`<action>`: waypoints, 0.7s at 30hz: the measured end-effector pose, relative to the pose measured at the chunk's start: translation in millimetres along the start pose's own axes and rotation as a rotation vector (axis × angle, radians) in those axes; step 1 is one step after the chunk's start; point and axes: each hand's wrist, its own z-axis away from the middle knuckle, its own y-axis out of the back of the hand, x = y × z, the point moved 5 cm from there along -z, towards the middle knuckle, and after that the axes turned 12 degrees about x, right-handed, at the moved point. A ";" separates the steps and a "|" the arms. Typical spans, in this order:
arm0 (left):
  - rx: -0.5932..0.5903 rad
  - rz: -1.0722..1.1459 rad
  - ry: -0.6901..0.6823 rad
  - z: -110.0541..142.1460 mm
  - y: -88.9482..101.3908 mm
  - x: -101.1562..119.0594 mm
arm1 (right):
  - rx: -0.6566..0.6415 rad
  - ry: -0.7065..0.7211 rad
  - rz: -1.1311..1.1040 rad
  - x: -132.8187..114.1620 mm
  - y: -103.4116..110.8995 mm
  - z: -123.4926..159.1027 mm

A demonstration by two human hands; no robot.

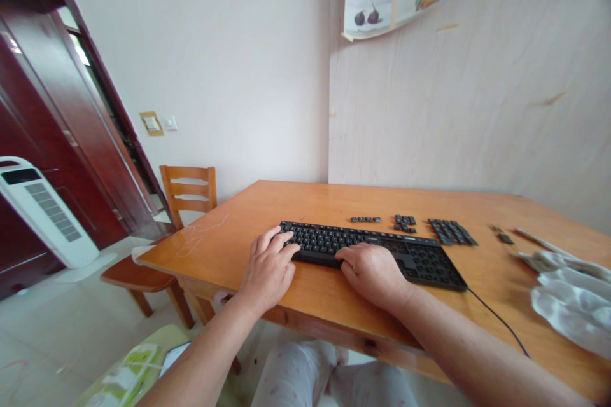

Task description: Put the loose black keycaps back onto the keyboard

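A black keyboard (317,240) lies on the wooden table in front of me. Keycaps cover its left part, while bare key sockets show on its right part. My left hand (273,259) rests at the keyboard's left end, fingers spread over the keys and touching them. Over the lower middle of the keyboard is my right hand (375,270), its fingers curled inward at the front rows; whatever they hold, if anything, is hidden. Loose black keycaps lie behind the keyboard in a short row (366,219), a small cluster (405,224) and a larger block (451,232).
The keyboard's cable (499,321) runs toward the table's front right. Crumpled clear plastic (573,305), a long thin stick (539,240) and a small dark piece (505,238) lie at right. A wooden chair (188,191) stands beyond the table's left edge.
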 end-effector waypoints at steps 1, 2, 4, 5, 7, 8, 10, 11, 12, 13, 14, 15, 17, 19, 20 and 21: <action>0.000 0.001 0.002 0.0 0.1 -0.1 | 0.009 -0.007 -0.001 0.3 0.6 -0.1; 0.002 0.003 0.004 -0.1 0.2 -0.1 | 0.019 -0.013 -0.002 0.7 1.3 -0.3; 0.005 0.006 0.009 -0.2 0.6 -0.2 | 0.036 -0.022 -0.006 1.0 2.4 -0.6; 0.006 0.007 0.011 -0.3 0.8 -0.2 | 0.039 -0.021 -0.009 0.8 2.7 -0.6; -0.002 0.010 0.010 -0.4 0.5 0.1 | 0.031 -0.011 -0.011 -0.1 2.1 -0.3; -0.006 0.013 0.008 -0.5 0.2 0.3 | 0.020 -0.005 -0.008 -0.5 1.4 -0.1; -0.013 0.021 0.004 -0.7 -0.5 0.7 | -0.002 0.004 -0.001 -0.9 -0.5 0.4; -0.014 0.024 0.004 -0.7 -0.9 0.8 | -0.007 0.006 0.002 -0.9 -1.3 0.6; -0.014 0.024 0.005 -0.6 -1.2 0.6 | -0.008 0.006 0.004 -0.8 -1.8 0.7; -0.011 0.023 0.007 -0.6 -1.4 0.4 | -0.004 0.005 0.003 -0.6 -2.1 0.6; -0.009 0.022 0.009 -0.5 -1.4 0.2 | 0.002 0.003 0.002 -0.3 -2.1 0.4; -0.007 0.021 0.010 -0.4 -1.2 0.1 | 0.011 -0.001 0.001 0.0 -1.9 0.2; 0.004 0.021 0.013 -0.5 0.1 0.0 | 0.028 -0.010 -0.001 0.5 -1.2 -0.1; 0.015 0.023 0.018 -0.8 1.6 0.1 | 0.039 -0.016 -0.003 0.6 -0.3 -0.2; 0.019 0.024 0.020 -1.0 2.2 0.1 | 0.040 -0.016 -0.004 0.4 0.0 -0.2; 0.020 0.025 0.020 -1.2 2.5 0.3 | 0.038 -0.014 -0.005 0.1 0.0 -0.1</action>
